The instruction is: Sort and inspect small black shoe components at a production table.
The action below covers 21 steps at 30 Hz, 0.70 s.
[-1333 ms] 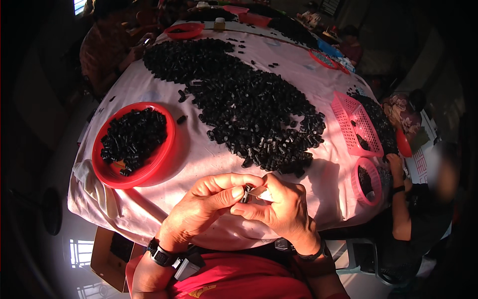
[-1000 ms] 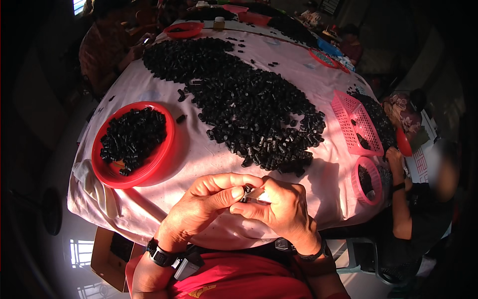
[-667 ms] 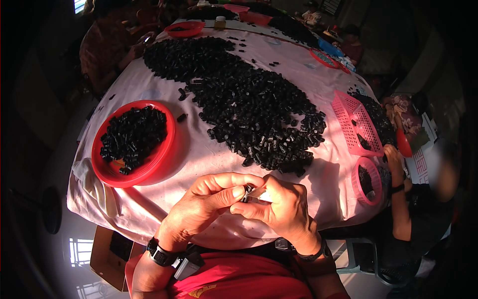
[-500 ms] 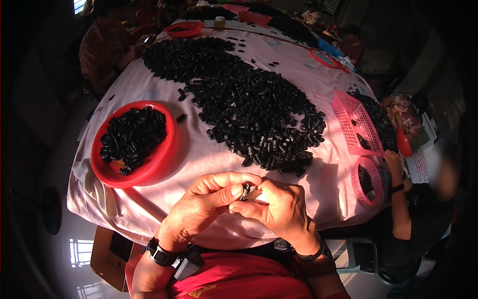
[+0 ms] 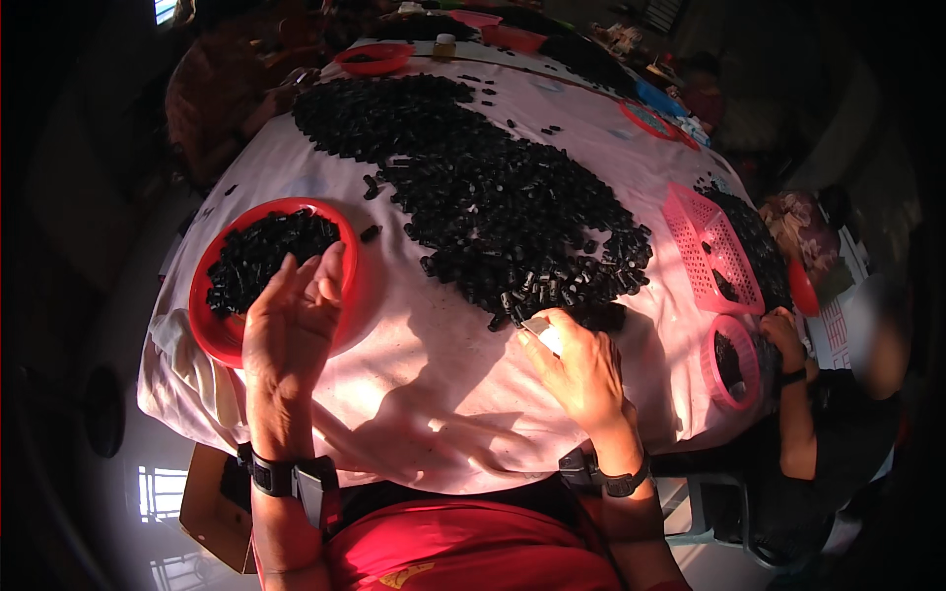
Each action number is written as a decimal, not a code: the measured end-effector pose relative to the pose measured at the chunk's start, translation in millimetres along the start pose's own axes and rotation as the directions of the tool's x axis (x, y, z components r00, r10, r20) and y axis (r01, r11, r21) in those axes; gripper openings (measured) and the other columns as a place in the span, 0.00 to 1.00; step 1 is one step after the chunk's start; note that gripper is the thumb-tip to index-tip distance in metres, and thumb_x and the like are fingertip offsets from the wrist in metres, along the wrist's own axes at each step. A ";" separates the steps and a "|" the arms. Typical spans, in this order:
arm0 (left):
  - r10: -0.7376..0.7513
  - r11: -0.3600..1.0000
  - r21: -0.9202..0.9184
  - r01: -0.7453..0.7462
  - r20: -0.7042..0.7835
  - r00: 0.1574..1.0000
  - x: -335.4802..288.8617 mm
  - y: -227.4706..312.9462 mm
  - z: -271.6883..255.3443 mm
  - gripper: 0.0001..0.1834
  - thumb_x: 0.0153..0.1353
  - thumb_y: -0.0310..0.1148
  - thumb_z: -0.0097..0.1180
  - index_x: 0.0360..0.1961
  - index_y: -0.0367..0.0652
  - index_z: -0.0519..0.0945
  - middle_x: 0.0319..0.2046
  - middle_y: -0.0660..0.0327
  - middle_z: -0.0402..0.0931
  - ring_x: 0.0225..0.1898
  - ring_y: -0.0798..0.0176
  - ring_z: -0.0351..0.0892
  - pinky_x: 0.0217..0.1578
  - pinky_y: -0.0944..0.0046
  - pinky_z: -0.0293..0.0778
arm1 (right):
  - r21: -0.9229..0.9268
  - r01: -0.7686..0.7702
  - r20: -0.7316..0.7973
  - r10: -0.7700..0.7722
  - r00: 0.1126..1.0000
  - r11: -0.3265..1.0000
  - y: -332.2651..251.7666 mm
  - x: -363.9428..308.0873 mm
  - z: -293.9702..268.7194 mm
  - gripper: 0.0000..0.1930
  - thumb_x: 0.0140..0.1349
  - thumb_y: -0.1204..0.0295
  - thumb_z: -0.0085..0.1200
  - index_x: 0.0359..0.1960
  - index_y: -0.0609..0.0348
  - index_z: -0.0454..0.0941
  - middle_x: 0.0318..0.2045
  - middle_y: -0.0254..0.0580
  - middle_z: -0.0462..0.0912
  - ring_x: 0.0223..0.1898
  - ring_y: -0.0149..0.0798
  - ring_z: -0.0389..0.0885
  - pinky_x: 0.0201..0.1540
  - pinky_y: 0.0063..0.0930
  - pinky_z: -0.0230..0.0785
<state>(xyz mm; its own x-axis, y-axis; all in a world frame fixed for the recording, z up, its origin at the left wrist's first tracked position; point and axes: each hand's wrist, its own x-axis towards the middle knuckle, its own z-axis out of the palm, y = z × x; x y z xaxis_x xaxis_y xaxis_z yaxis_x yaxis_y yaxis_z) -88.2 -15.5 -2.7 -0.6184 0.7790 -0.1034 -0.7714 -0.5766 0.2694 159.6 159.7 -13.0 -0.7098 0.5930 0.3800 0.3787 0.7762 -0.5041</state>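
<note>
My left hand [image 5: 293, 320] is over the near right rim of a red basin [image 5: 222, 347], its palm turned up and its fingers loosely bent and apart. Nothing shows in it. Small black cylindrical parts [image 5: 261, 256] are heaped inside that basin. At the near edge of a large pile of the same black parts [image 5: 503, 207], my right hand [image 5: 579, 374] pinches a small pale tool [image 5: 544, 333] between thumb and fingers. Its tip lies by the nearest parts; the hand hides the rest, so its exact kind is unclear.
A pink cloth [image 5: 443, 374] covers the table. To the right stand a pink perforated basket [image 5: 702, 246] and a round pink basket [image 5: 730, 362], beside a co-worker's hand [image 5: 783, 335]. Another red basin [image 5: 374, 61] sits far left. A cardboard box [image 5: 209, 512] stands below the table edge.
My hands have separated from their meeting point above the cloth. The left moved left to the red basin, its fingers now apart; the right went forward to the pile, still holding the pale tool.
</note>
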 end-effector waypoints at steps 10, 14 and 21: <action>-0.390 0.853 0.355 0.383 -0.055 0.919 -12.6 -63.0 -11.7 0.14 0.67 0.32 0.52 0.51 0.38 0.73 0.41 0.57 0.78 0.39 0.64 0.79 0.37 0.68 0.76 | -0.233 -0.164 0.117 0.195 0.974 0.959 9.9 6.3 3.1 0.15 0.55 0.62 0.63 0.37 0.60 0.77 0.26 0.54 0.82 0.30 0.59 0.81 0.33 0.49 0.71; -0.445 0.818 0.372 0.438 -0.073 0.893 -11.6 -74.1 -14.2 0.17 0.66 0.33 0.54 0.54 0.37 0.72 0.42 0.56 0.78 0.38 0.63 0.80 0.37 0.68 0.77 | -0.251 -0.131 0.102 0.161 0.982 0.959 17.8 4.3 3.5 0.14 0.56 0.62 0.61 0.33 0.61 0.77 0.25 0.54 0.82 0.30 0.59 0.81 0.33 0.50 0.71; -0.479 0.768 0.449 0.457 -0.071 0.875 -15.7 -81.6 -15.7 0.20 0.67 0.34 0.55 0.56 0.35 0.73 0.42 0.57 0.79 0.37 0.67 0.79 0.36 0.68 0.77 | -0.247 -0.141 0.078 0.165 0.983 0.959 23.1 2.9 10.9 0.13 0.56 0.63 0.60 0.31 0.62 0.76 0.26 0.56 0.81 0.31 0.60 0.80 0.32 0.50 0.70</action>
<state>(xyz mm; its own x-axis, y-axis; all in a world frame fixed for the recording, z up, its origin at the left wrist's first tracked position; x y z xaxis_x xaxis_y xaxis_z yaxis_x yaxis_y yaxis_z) -17.9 15.4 -38.1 -0.1825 0.9401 -0.2879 -0.8074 0.0237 0.5895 159.9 177.0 -32.0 -0.6821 0.6941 0.2301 0.6097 0.7135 -0.3452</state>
